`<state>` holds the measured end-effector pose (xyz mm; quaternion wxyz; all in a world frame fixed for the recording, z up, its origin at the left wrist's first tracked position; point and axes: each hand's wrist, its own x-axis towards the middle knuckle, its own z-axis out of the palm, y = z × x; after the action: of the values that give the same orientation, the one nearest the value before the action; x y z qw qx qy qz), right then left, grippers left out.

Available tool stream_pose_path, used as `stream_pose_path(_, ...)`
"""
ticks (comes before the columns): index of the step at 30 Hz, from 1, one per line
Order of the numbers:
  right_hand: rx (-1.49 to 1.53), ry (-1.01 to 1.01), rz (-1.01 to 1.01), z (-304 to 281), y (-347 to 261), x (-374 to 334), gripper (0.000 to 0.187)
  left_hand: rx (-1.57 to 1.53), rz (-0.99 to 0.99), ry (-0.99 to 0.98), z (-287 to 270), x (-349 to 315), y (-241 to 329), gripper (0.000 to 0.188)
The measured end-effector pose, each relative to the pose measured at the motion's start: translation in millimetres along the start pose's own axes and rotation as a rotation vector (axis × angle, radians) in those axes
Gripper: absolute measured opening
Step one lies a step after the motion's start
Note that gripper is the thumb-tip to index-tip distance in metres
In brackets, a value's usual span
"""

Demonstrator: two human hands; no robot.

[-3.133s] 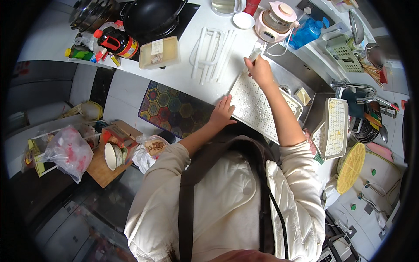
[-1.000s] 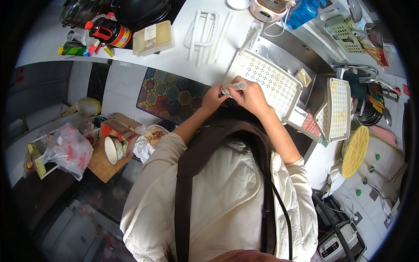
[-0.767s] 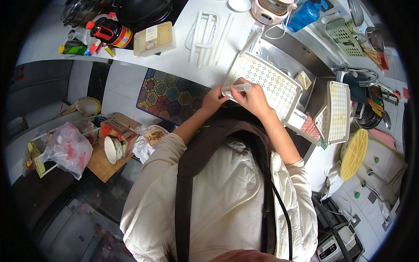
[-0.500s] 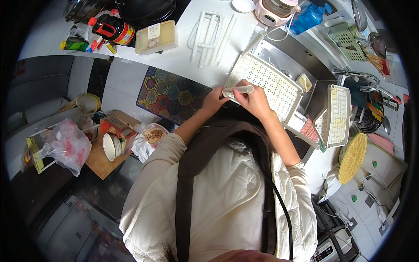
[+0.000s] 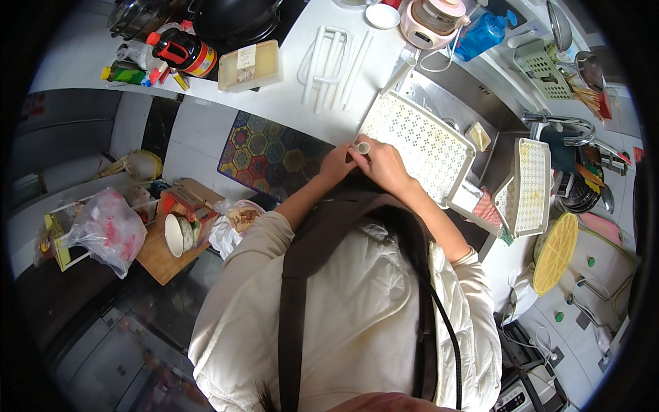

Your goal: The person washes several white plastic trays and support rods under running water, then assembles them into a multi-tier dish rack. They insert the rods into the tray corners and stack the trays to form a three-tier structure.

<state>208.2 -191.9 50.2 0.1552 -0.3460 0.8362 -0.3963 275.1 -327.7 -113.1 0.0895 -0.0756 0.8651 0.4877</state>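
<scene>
A white plastic tube point(image 5: 363, 147) points up between my hands, its round open end showing. My right hand point(image 5: 386, 168) is closed round it. Close beside it, my left hand point(image 5: 335, 165) is closed at the near left corner of a white patterned shelf tray point(image 5: 417, 134); what its fingers grip is hidden. The tray has a raised rim and lies slanted, partly over the sink. A white tube point(image 5: 399, 75) stands out from its far corner. More white tubes and looped frame pieces point(image 5: 329, 65) lie on the counter beyond.
Two smaller patterned trays point(image 5: 532, 185) stand at the right beside the metal sink point(image 5: 473, 86). A lidded plastic box point(image 5: 250, 66) and a dark sauce bottle point(image 5: 185, 53) sit far left. Below the counter lies a hexagon-patterned mat point(image 5: 271, 154). A yellow round rack point(image 5: 555, 253) leans at the right.
The tube has swung from lying slanted toward the right to pointing up, showing mainly its open end. My right hand has shifted slightly left and down, closer to my left hand.
</scene>
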Motion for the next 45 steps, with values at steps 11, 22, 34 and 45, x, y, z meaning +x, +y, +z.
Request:
stream_pose_path(11, -0.028, -0.082, 0.160, -7, 14, -31, 0.065, 0.208, 0.096, 0.269, -51, 81, 3, 0.020)
stream_pose_path(22, 0.148, 0.312, 0.543, -72, 18, -114, 0.031, 0.623, -0.021, 0.087, -30, 157, 25, 0.020)
stream_pose_path(34, 0.359, 0.684, 0.455, -156, -16, -155, 0.028, -0.223, 0.159, 0.597, -107, 97, 128, 0.034)
stream_pose_path(45, 0.597, 0.644, 0.153, -263, 1, -156, 0.027, 0.231, 0.716, -0.064, -34, 14, 307, 0.039)
